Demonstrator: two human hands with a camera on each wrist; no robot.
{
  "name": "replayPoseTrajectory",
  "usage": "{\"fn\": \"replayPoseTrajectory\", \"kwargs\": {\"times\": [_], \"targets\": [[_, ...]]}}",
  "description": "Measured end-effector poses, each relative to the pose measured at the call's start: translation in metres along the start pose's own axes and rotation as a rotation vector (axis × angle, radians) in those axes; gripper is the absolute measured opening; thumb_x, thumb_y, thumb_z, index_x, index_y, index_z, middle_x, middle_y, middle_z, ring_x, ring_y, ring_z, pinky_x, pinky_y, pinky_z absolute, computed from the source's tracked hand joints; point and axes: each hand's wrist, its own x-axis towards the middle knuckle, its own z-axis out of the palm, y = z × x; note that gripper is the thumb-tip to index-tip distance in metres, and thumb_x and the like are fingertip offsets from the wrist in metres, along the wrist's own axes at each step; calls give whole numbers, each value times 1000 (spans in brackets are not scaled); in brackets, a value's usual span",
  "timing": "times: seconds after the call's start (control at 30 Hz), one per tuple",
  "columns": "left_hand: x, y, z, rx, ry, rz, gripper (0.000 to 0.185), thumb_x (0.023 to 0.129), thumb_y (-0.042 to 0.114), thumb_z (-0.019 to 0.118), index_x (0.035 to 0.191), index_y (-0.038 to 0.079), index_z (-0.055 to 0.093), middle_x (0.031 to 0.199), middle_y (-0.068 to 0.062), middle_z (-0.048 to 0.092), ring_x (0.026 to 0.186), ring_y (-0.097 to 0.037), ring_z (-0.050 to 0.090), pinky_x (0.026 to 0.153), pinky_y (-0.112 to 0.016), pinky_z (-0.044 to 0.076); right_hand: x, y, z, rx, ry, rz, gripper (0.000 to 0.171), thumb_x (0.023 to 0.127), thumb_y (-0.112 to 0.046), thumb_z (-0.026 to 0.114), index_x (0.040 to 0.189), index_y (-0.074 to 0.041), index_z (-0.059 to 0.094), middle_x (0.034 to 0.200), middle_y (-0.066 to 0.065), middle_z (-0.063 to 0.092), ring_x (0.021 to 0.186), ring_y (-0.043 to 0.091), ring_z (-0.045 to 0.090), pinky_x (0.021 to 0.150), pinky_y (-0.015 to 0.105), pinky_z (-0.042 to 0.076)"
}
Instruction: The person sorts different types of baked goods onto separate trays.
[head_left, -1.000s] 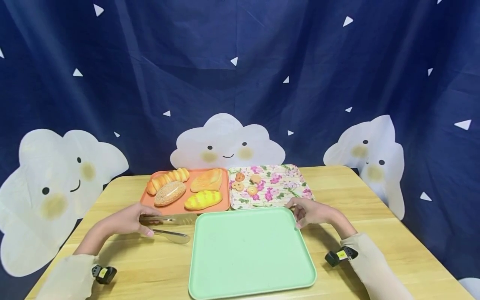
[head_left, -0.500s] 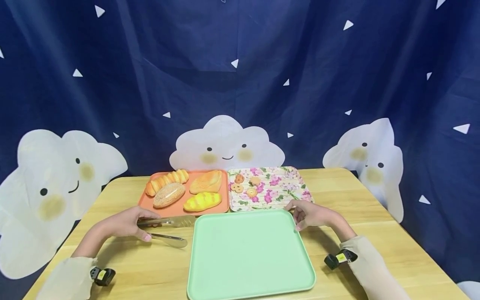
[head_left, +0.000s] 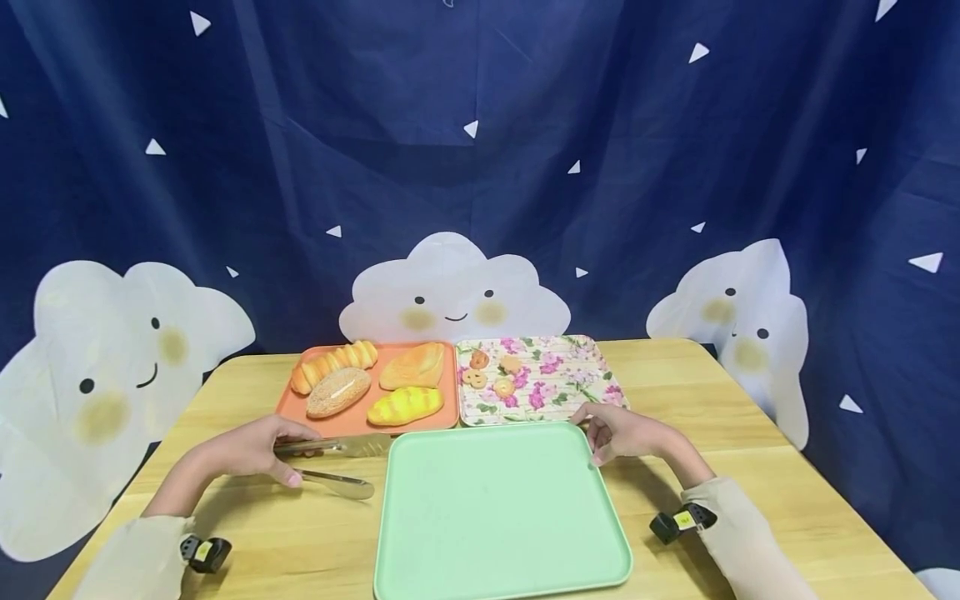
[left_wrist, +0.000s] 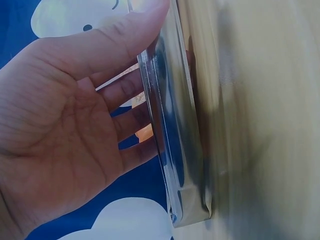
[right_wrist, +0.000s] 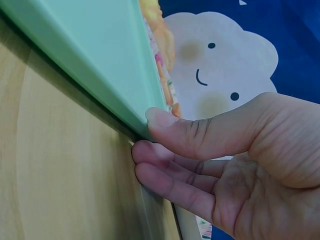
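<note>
In the head view, my left hand [head_left: 251,450] holds metal tongs [head_left: 341,484] by their arms, thumb on the near arm and fingers at the far one. The tongs' tips are spread apart, with nothing between them, left of the green tray [head_left: 502,508]. The left wrist view shows the tongs [left_wrist: 172,130] lying across the fingers, low over the wood. At the green tray's far right corner is my right hand [head_left: 630,433]. In the right wrist view, its thumb lies on the rim of the green tray [right_wrist: 100,45], with fingertips at the underside.
Behind the green tray, an orange tray [head_left: 292,408] bears several breads, including a seeded roll [head_left: 339,392] and a yellow loaf [head_left: 405,406]. Beside it, a floral tray [head_left: 562,396] carries several small cookies [head_left: 504,387]. A wooden table [head_left: 750,467] supports everything, before a dark blue curtain [head_left: 480,167].
The near arm of the tongs has shifted slightly left and toward me, so the tips stand a little wider apart. The right hand and the trays look unmoved; the head view has tilted slightly.
</note>
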Motion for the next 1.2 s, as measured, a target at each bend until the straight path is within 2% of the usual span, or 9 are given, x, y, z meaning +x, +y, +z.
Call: {"fn": "replayPoseTrajectory", "kwargs": {"times": [0.2,0.37,0.73,1.03,1.1,1.2], "targets": [[2,0,0,19,9,-17,66,76,30,88,129,-3,66,126,-16,71,114,-5,62,95,-20,48,0,-2,-1,13,4,-16,57,80,5,78,130,10,49,90,16,63,77,18,60,65,26,52],[3,2,-1,21,8,3,64,77,27,88,128,-5,65,125,-18,71,114,-8,63,95,-23,50,-1,-1,-1,-3,8,-8,56,81,5,78,129,10,50,90,16,63,77,17,60,66,26,52],[1,3,1,23,12,11,66,77,27,88,130,-5,65,127,-19,70,116,-2,60,95,-18,46,-2,0,1,16,-3,-18,56,81,5,78,129,11,49,89,17,63,76,16,60,65,25,52],[-2,5,0,48,54,8,67,77,25,89,132,-5,63,130,-20,68,118,0,59,95,-18,47,-1,-4,0,14,3,-17,58,81,5,79,130,11,49,90,18,63,77,19,59,65,25,52],[-2,7,-1,70,66,13,67,77,26,89,131,-4,64,128,-19,69,116,-6,62,94,-23,50,-1,-3,-1,7,1,-18,58,80,5,79,130,11,49,90,18,63,77,18,60,65,25,52],[-3,14,-3,98,99,-10,63,82,29,85,133,-2,63,125,-17,69,115,-23,65,92,-37,54,-1,-2,-1,-7,-6,-21,58,81,5,79,130,11,49,90,18,64,77,18,60,65,26,52]]}}
